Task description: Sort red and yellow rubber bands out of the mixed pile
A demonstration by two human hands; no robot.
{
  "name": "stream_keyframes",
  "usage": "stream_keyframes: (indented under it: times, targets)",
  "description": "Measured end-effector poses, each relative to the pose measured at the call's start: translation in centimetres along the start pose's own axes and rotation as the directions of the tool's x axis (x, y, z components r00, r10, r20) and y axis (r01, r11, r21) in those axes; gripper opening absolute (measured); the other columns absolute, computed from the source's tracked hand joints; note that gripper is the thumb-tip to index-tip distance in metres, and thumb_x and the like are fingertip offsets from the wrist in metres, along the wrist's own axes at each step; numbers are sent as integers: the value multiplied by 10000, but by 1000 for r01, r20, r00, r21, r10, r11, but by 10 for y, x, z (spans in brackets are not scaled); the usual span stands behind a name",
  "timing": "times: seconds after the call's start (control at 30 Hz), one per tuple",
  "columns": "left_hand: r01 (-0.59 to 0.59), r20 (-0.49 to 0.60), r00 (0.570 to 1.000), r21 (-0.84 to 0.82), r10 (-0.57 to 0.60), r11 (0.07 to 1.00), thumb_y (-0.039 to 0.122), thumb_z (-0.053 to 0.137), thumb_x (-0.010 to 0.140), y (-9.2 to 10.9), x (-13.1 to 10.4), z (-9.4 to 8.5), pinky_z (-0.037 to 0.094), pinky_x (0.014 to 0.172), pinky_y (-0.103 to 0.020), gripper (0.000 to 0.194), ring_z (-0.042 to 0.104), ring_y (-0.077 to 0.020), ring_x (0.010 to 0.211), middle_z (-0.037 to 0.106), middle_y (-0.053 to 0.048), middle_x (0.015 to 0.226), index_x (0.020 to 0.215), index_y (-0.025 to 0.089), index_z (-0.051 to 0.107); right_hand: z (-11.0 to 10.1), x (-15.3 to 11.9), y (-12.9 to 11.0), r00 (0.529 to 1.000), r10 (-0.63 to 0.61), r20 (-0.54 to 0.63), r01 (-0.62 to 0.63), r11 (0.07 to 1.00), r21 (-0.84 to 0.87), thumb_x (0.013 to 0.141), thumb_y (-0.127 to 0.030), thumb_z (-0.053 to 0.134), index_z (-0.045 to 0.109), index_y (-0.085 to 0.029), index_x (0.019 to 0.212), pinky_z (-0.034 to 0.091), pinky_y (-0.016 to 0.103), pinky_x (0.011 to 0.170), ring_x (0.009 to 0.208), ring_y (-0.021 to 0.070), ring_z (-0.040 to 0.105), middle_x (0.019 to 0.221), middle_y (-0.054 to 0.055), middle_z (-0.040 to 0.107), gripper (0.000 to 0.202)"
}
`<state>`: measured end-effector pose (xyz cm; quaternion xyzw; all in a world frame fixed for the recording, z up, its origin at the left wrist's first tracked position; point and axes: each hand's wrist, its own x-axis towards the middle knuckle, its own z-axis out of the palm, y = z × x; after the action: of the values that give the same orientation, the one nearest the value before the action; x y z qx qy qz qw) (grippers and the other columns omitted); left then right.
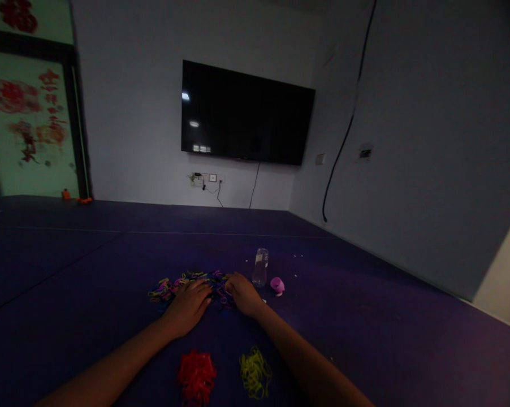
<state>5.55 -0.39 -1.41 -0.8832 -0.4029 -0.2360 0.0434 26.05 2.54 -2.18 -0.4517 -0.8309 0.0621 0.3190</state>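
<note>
A wide pile of mixed-colour bands (pixel 164 289) lies on the purple surface. My left hand (pixel 188 307) rests on the middle of this pile, fingers spread and pointing forward. At the pile's right end is my right hand (pixel 243 293), its fingers bent down and pressed together at the bands; what lies between the fingertips is too small to make out. Closer to me sit a heap of red bands (pixel 196 377) and, to its right, a smaller heap of yellow-green bands (pixel 255 373), both between my forearms.
A clear bottle (pixel 260 268) stands just beyond my right hand, with a pink cup-like object (pixel 277 285) to its right. Small white scraps dot the purple surface (pixel 344 299). A television (pixel 246 113) hangs on the far wall; a black cable dangles at the right.
</note>
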Motion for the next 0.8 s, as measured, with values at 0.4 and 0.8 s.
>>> stream_keyframes:
  times: [0.4,0.8]
  targets:
    - [-11,1,1000,-7,11,1000,186,434,887,2,1,-3,366,980,-442,280,501,-262,1146,625,-108,1141,1104,165,609,-2,-1,0,997,41,-64,-39,999,34,900,-139,365,588,-174,785,424,263,738,780,162,581,797,45,635,253]
    - [-20,-33,999,-53,18,998,192,429,887,4,1,-4,392,959,-416,267,528,-238,1097,632,-87,1129,1062,184,630,5,0,7,997,70,-32,-72,996,-49,894,-120,375,598,-185,782,364,347,919,985,195,560,901,68,637,258]
